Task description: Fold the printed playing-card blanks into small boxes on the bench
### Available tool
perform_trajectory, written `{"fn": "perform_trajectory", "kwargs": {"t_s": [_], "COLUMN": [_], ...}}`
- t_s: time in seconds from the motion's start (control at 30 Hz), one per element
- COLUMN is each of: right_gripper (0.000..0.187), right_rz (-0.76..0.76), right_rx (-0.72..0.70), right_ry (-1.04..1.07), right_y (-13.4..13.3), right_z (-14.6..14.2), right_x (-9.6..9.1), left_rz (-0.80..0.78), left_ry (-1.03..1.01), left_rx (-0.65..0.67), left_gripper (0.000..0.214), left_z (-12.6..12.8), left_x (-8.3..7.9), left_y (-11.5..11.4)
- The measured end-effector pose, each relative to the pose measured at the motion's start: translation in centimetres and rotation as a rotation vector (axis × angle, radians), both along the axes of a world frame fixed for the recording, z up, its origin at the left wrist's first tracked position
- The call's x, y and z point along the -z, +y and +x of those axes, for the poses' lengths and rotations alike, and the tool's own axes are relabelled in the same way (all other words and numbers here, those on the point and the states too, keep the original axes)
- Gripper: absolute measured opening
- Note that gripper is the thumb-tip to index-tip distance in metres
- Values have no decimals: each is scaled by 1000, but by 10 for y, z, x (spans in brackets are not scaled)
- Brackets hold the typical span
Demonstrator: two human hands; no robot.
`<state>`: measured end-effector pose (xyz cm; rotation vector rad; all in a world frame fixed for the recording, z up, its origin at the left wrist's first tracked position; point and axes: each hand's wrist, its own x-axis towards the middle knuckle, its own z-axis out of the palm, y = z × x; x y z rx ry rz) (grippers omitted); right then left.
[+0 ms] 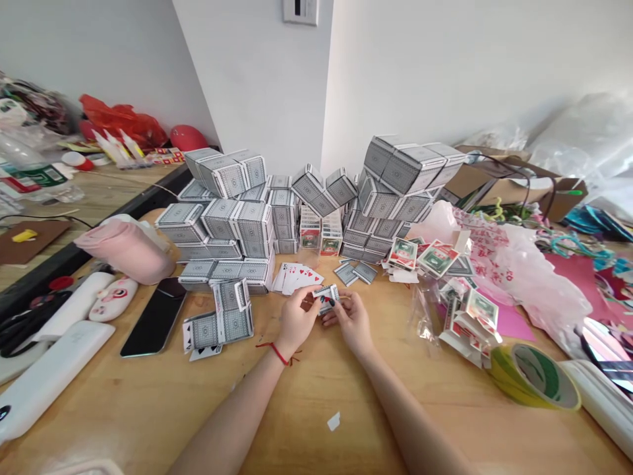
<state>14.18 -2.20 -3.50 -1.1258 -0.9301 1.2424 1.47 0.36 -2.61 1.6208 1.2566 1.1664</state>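
My left hand and my right hand meet over the middle of the table, both closed on one playing card that looks folded. The fingers cover part of it. Just beyond them, several face-up playing cards lie fanned out, some with red hearts. To their right lie small folded grey-backed cards. Left of my left hand stands a joined piece of folded cards, with loose cards under it. A red string bracelet circles my left wrist.
Stacked blocks of folded cards rise along the wall, with another stack right. A phone and a pink pouch lie left. Torn card boxes, yellow tape and plastic bags crowd the right. A paper scrap lies in front.
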Motion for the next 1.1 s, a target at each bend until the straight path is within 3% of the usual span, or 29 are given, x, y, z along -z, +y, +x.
{"fn": "perform_trajectory", "kwargs": {"t_s": [0.13, 0.27, 0.47, 0.6, 0.8, 0.97, 1.1], "right_gripper": [27, 19, 32, 34, 27, 27, 28], "right_rz": [26, 51, 54, 24, 32, -16, -87], "right_rx": [81, 93, 64, 144, 212, 138, 111], "right_ry": [-109, -196, -237, -293, -250, -55, 0], "right_y": [0, 0, 0, 2, 4, 3, 3], "right_z": [0, 1, 4, 7, 14, 16, 16], "right_x": [4, 7, 3, 6, 4, -2, -3], "left_rz": [98, 95, 107, 45, -289, -636, -842], "left_ry": [86, 106, 117, 52, -344, -754, -937], "left_rx": [-55, -58, -71, -40, 148, 452, 658], "left_gripper": [21, 17, 16, 17, 29, 35, 42], "left_z": [2, 2, -2, -1, 3, 3, -1], "left_x": [1, 3, 5, 5, -5, -7, -5], "left_y": [-2, -3, 1, -1, -6, -5, -3]}}
